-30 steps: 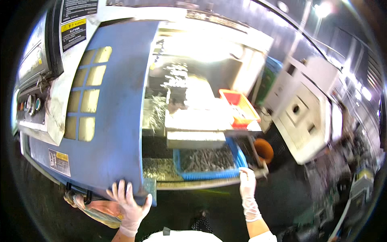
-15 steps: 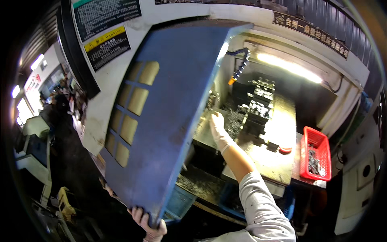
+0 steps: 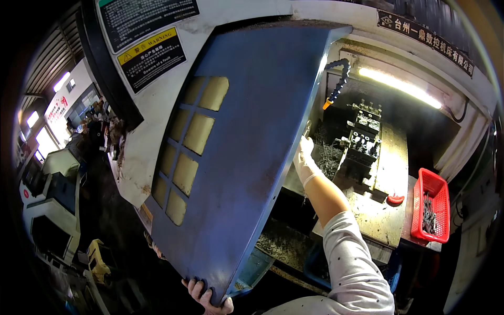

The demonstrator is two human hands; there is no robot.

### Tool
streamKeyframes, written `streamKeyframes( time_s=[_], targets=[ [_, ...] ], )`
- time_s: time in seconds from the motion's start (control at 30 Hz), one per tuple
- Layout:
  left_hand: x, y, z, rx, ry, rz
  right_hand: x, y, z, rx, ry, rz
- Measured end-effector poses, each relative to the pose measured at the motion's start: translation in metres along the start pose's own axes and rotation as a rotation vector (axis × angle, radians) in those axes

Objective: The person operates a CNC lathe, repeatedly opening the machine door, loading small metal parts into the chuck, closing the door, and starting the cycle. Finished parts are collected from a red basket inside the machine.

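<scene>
My left hand [image 3: 206, 297], gloved, grips the bottom edge of the blue machine door [image 3: 262, 121] with curled fingers. My right hand [image 3: 305, 157], also gloved, reaches into the machine at the door's inner edge, by a metal part [image 3: 308, 127] that is mostly hidden; its fingers are bent, and what they hold I cannot make out. To its right, dark tooling blocks [image 3: 363, 145] sit on a pale machine bed [image 3: 389, 168], with a small red object [image 3: 395, 200] beside them. A segmented coolant hose [image 3: 341, 73] with an orange tip hangs above, and metal chips [image 3: 328, 157] lie around.
A red perforated basket [image 3: 430, 205] of small dark parts stands at the right. A blue bin [image 3: 316, 265] is below the bed and a lit strip lamp [image 3: 399, 87] is at the back. Other machines [image 3: 58, 202] and a yellow object [image 3: 100, 261] are down at the left.
Over the last second my right hand has moved from the lower front, by the blue bin, up into the machine. The view has turned left; my left hand stays on the door.
</scene>
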State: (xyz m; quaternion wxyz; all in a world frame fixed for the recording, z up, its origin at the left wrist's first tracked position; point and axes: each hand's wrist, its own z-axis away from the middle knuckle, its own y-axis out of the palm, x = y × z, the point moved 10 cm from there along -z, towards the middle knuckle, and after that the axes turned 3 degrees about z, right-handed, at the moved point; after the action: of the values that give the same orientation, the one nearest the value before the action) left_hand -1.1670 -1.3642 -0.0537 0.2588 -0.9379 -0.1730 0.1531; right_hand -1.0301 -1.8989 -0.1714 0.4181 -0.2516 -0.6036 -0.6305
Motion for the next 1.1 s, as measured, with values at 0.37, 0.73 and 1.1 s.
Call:
streamKeyframes(
  time_s=[0.37, 0.73, 1.1],
  targets=[
    [-0.003, 0.000, -0.011, 0.034, 0.005, -0.030, 0.040, -0.016, 0.011, -0.312, -0.464, -0.003],
    [0.004, -0.006, -0.010, -0.016, 0.025, -0.008, 0.084, -0.094, 0.171, 0.434, 0.041, 0.190],
    [-0.021, -0.002, -0.034, -0.255, -0.035, -0.109, 0.330, -0.400, 0.158, -0.198, -0.954, 1.909]
  ],
)
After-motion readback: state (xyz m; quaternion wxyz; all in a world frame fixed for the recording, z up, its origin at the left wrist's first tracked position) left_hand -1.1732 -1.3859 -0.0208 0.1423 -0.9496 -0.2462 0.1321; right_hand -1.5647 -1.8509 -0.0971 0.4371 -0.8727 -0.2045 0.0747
